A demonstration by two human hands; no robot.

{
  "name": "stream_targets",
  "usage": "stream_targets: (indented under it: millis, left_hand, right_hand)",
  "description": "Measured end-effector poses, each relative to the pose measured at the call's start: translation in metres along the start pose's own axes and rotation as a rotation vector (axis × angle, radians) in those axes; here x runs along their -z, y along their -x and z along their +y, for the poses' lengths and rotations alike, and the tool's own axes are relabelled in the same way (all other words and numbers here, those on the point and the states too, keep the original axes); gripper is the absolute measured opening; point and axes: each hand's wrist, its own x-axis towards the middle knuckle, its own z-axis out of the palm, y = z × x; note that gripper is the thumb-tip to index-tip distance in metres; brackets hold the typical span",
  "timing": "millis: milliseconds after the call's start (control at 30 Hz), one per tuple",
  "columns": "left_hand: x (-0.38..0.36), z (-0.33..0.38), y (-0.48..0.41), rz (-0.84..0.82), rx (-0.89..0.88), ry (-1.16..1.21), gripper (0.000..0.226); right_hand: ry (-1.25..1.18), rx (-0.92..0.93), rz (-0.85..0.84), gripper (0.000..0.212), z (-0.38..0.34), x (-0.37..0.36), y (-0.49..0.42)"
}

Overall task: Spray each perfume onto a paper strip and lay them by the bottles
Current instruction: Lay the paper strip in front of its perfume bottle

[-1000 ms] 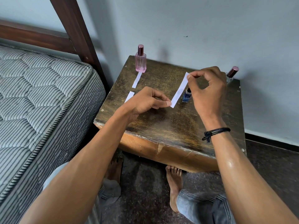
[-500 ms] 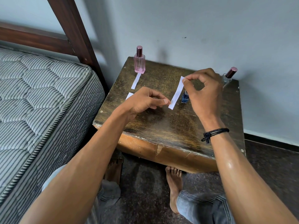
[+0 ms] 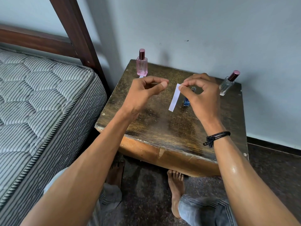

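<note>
My right hand (image 3: 201, 95) pinches the top end of a white paper strip (image 3: 174, 99), which hangs down above the wooden table (image 3: 162, 128). Behind that hand stands a small blue perfume bottle (image 3: 186, 101), mostly hidden. My left hand (image 3: 143, 93) hovers left of the strip, thumb and fingers curled loosely with nothing in them. A pink perfume bottle (image 3: 142, 64) stands at the table's far left corner, with the tip of another paper strip (image 3: 141, 76) showing at its foot. A clear bottle (image 3: 228, 83) with a dark red cap stands at the far right.
A striped mattress (image 3: 40, 108) on a dark wooden bed frame (image 3: 76, 35) lies close to the table's left side. A grey wall (image 3: 195, 30) rises behind the table. My bare feet (image 3: 175, 188) rest on the dark floor under the front edge.
My left hand has let go of the strip's lower end and moved up and left. The strip now hangs from my right hand alone. The strips by the pink bottle are now mostly covered.
</note>
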Motion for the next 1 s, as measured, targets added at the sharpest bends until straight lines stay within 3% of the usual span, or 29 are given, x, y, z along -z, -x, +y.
stream_targets:
  millis: [200,733,1000]
  left_hand:
    - [-0.014,0.003,0.007,-0.107,-0.048,0.006,0.018]
    - [-0.015,-0.006,0.005,-0.060,0.046,-0.052,0.016]
    - [-0.013,-0.015,0.000,-0.026,0.121,-0.093,0.011]
  right_hand:
    - [-0.063,-0.019,-0.026,0.005,-0.004,-0.004,0.000]
    - [0.093,-0.054,-0.109,0.010,-0.003,-0.003,0.003]
    - [0.009,-0.173,-0.046,0.039,0.003,0.016,-0.006]
